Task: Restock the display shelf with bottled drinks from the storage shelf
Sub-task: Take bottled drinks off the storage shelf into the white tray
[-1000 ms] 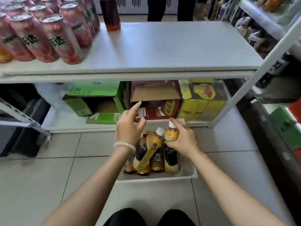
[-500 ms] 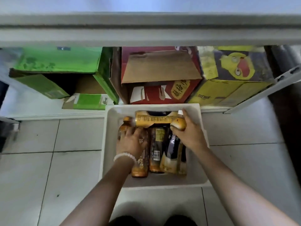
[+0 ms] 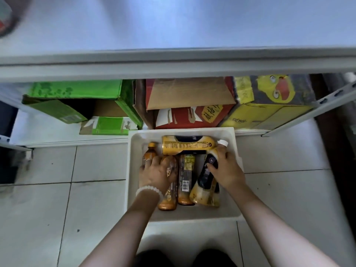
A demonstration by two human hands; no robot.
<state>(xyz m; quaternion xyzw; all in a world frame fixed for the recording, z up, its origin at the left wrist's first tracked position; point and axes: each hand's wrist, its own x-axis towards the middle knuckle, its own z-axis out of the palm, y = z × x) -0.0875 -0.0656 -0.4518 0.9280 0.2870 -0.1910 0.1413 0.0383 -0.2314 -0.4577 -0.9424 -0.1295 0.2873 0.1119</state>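
Observation:
A white bin (image 3: 237,212) on the tiled floor holds several bottled drinks. One yellow bottle (image 3: 185,147) with a white cap lies crosswise at the bin's far end. My left hand (image 3: 156,173), with a bead bracelet at the wrist, lies over the upper part of an amber bottle (image 3: 167,201), fingers curled round it and reaching a small amber bottle (image 3: 149,154). My right hand (image 3: 226,170) grips the neck end of a dark-labelled yellow bottle (image 3: 206,189). Another amber bottle (image 3: 185,180) lies between them.
A white shelf board (image 3: 173,60) spans the view above the bin. Under it stand an open green carton (image 3: 77,93), a red carton (image 3: 192,112) and a yellow carton (image 3: 269,105). A slanted white shelf post (image 3: 308,110) is at the right. My knees show at the bottom edge.
The view tilted down. My right hand laid the yellow bottle crosswise at the bin's far end, let it go and took the dark-labelled bottle. My left hand dropped onto the amber bottles.

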